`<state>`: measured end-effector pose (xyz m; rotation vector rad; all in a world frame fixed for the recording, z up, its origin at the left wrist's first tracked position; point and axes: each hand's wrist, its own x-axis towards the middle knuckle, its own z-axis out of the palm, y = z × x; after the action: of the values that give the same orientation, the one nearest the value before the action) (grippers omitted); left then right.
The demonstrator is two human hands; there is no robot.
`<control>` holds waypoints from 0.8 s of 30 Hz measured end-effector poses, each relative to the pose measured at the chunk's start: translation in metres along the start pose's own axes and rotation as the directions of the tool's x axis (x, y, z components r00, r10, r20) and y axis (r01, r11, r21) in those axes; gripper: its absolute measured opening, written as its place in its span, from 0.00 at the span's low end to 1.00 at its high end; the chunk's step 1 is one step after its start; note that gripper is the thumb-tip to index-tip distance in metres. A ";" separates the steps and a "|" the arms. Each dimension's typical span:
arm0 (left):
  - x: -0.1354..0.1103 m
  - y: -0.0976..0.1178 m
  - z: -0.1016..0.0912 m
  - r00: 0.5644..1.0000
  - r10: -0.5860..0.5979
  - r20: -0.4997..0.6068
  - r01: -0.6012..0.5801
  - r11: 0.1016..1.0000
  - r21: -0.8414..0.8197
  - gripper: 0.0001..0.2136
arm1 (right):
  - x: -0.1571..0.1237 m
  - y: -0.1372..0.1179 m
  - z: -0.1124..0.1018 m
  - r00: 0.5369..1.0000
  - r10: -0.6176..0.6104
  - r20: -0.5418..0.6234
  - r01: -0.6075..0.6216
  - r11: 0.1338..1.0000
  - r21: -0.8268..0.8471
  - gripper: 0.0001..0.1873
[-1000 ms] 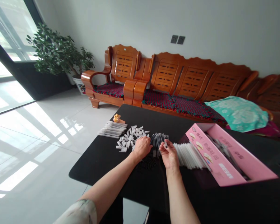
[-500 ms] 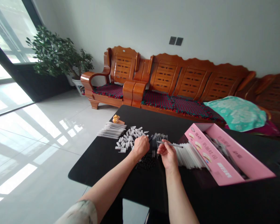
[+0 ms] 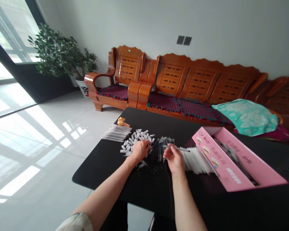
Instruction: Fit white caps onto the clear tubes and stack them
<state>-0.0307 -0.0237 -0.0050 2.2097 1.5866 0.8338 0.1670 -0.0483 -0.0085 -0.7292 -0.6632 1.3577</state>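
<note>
My right hand (image 3: 173, 158) holds a slim grey pen (image 3: 183, 149) between thumb and fingers, its narrow tip pointing left. My left hand (image 3: 140, 151) is bent downward, its fingers drawn together at the right edge of a pile of white pen caps (image 3: 128, 146). Whatever it may hold is hidden. Between the hands, thin pen refills (image 3: 162, 141) lie in a bunch. Small black pieces (image 3: 154, 167) are heaped just in front of them. Clear white tubes (image 3: 197, 162), like pen barrels, lie in a row right of my right hand.
White pens (image 3: 117, 133) lie stacked at the left of the black table (image 3: 101, 170), beside a small yellow figure (image 3: 121, 121). A pink box (image 3: 214, 160) with dark contents stands at the right. Behind is a wooden sofa (image 3: 170, 77) with a turquoise cloth (image 3: 247, 117).
My left hand has moved left and slightly nearer, from beside the refills to the white caps. My right hand still holds the pen in nearly the same place. The view has shifted slightly.
</note>
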 end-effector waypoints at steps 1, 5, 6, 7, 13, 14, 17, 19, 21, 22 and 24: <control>-0.001 -0.003 0.000 0.999 0.014 -0.047 -0.016 0.999 -0.038 0.07 | 0.000 0.000 0.000 1.000 -0.001 0.001 0.001 1.000 0.001 0.12; -0.007 -0.018 -0.009 0.980 -0.020 -0.197 -0.005 0.992 -0.123 0.08 | 0.001 0.000 -0.001 1.000 -0.004 0.005 0.004 1.000 0.009 0.12; -0.008 -0.021 -0.012 0.978 -0.027 -0.209 -0.001 0.991 -0.131 0.08 | 0.001 0.000 -0.001 1.000 -0.003 0.005 0.003 1.000 0.010 0.12; -0.010 -0.024 -0.016 0.978 -0.025 -0.208 -0.002 0.991 -0.131 0.07 | 0.002 0.000 -0.001 1.000 -0.003 0.006 0.003 1.000 0.012 0.12; -0.016 -0.030 -0.028 0.992 0.130 0.007 -0.129 0.989 -0.076 0.08 | 0.001 0.003 -0.005 1.000 0.000 0.010 -0.001 1.000 0.012 0.11; -0.017 -0.030 -0.028 0.989 0.147 0.035 -0.145 0.988 -0.059 0.08 | 0.001 0.003 -0.005 1.000 0.000 0.011 -0.001 1.000 0.011 0.11; -0.017 -0.025 -0.027 0.984 0.162 0.070 -0.160 0.987 -0.025 0.06 | 0.001 0.003 -0.006 1.000 -0.003 0.016 0.002 1.000 0.009 0.11; -0.017 -0.020 -0.028 0.987 0.153 0.057 -0.150 0.988 -0.043 0.06 | 0.000 0.003 -0.004 1.000 0.000 0.021 0.000 1.000 0.001 0.11; -0.017 -0.012 -0.030 0.989 0.150 0.002 -0.149 0.982 -0.113 0.07 | -0.001 0.004 -0.002 0.999 0.010 0.032 -0.009 1.000 -0.022 0.12; -0.017 -0.008 -0.030 0.988 0.150 -0.032 -0.153 0.975 -0.163 0.07 | -0.002 0.005 0.000 0.999 0.018 0.043 -0.017 0.999 -0.041 0.12; -0.017 -0.002 -0.029 0.986 0.141 -0.086 -0.160 0.947 -0.278 0.08 | -0.004 0.006 0.004 0.997 0.035 0.074 -0.029 0.996 -0.082 0.11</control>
<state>-0.0536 -0.0415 0.0122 2.1318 1.2436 1.1123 0.1598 -0.0515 -0.0111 -0.7586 -0.7725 1.3993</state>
